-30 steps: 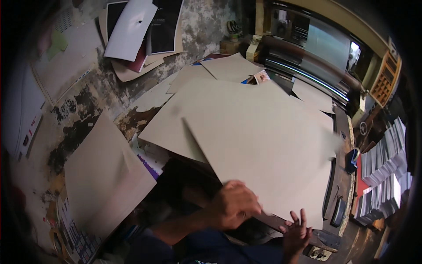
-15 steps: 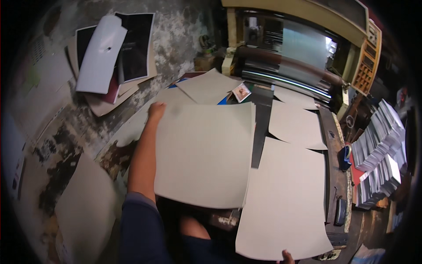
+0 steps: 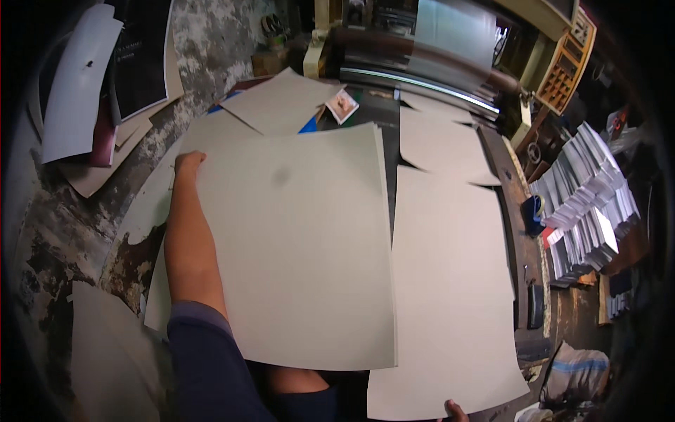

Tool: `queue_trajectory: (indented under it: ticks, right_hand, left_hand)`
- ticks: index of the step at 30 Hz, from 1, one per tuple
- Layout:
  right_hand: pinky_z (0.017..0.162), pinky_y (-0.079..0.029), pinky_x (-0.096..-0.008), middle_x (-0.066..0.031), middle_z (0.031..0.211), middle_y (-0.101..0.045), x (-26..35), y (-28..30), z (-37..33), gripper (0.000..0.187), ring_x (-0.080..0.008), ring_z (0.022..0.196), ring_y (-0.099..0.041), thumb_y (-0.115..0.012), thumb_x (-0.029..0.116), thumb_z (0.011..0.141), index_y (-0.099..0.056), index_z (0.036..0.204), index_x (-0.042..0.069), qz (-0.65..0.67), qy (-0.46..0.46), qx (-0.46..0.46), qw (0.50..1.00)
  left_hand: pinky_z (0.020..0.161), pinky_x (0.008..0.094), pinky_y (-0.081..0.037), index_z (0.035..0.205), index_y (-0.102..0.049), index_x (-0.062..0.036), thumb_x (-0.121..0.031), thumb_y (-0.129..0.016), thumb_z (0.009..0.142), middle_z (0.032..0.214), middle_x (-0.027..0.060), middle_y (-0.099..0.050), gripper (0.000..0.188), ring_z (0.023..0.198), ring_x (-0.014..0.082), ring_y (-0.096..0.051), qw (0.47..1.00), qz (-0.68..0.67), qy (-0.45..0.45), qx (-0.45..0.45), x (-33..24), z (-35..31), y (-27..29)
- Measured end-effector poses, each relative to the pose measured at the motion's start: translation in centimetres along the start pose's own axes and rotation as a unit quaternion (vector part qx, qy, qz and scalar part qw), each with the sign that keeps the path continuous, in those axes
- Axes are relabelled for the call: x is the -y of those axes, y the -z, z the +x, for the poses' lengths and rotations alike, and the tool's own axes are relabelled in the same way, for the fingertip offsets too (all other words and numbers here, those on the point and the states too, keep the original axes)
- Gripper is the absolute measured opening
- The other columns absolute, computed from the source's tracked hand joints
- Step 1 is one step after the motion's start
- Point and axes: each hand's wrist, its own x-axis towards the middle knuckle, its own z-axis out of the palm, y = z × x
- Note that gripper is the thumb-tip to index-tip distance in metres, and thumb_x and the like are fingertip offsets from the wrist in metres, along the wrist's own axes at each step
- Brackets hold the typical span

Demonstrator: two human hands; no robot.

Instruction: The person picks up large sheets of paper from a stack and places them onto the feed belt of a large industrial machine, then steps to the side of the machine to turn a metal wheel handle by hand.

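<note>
A large pale grey-beige paperboard sheet [image 3: 302, 246] covers the middle of the view, with another sheet's edge showing along its right side. At its far left corner my left hand [image 3: 190, 162] is closed on the edge, the arm lying along the sheet's left side. To the right, a long paperboard sheet [image 3: 450, 281] lies in line with other sheets leading to a roller machine [image 3: 436, 56]. My right hand [image 3: 455, 410] pinches this sheet's near edge, thumb on top; its other fingers are mostly hidden below.
Beyond the middle sheet are more boards [image 3: 281, 102] and a small picture card [image 3: 342, 105]. A tape dispenser [image 3: 534, 214] sits on the right table edge, beside stacked bound papers [image 3: 580, 176]. Glossy dark prints [image 3: 144, 63] lie at upper left, a leaning sheet [image 3: 105, 352] at lower left.
The whole view has shifted, with the machine now higher in it. The middle sheet's near edge has come closer to me. Both hands keep their holds.
</note>
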Motion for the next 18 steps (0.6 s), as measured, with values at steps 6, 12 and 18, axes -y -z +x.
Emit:
queue_trajectory:
  ticks: [6, 12, 18]
  right_hand:
    - [0.054, -0.048, -0.0313, -0.0122, 0.069, -0.063, -1.4, -0.6, 0.7, 0.040, -0.0203, 0.055, -0.058, -0.054, 0.038, 0.095, -0.057, 0.108, -0.001, 0.041, 0.075, -0.050, 0.995]
    - [0.059, -0.044, -0.0322, -0.0134, 0.083, -0.060, -1.3, -0.8, 1.3, 0.032, -0.0231, 0.061, -0.053, -0.054, 0.028, 0.092, -0.055, 0.100, -0.002, 0.014, 0.167, 0.100, 0.981]
    - [0.063, -0.047, -0.0342, -0.0187, 0.094, -0.062, -0.9, -1.2, 0.5, 0.044, -0.0265, 0.076, -0.062, -0.048, 0.035, 0.097, -0.048, 0.117, -0.004, 0.032, 0.150, 0.175, 0.973]
  left_hand:
    - [0.100, 0.0547, -0.037, 0.104, -0.069, -0.0019, -0.028, -0.071, 0.076, 0.114, 0.0192, -0.065, 0.038, 0.111, 0.0362, -0.058, 0.988, 0.117, -0.064, -0.073, -2.8, -6.1, -0.4]
    - [0.084, 0.0444, -0.046, 0.093, -0.070, -0.0024, -0.035, -0.067, 0.084, 0.098, 0.0124, -0.069, 0.034, 0.090, 0.0273, -0.062, 0.966, 0.190, -0.158, -0.073, -0.5, -1.6, 0.3]
    - [0.102, 0.0607, -0.034, 0.132, -0.051, -0.0118, -0.036, -0.059, 0.091, 0.137, 0.0118, -0.050, 0.048, 0.129, 0.0345, -0.043, 0.917, 0.347, -0.154, -0.126, -3.2, -7.7, -0.9]
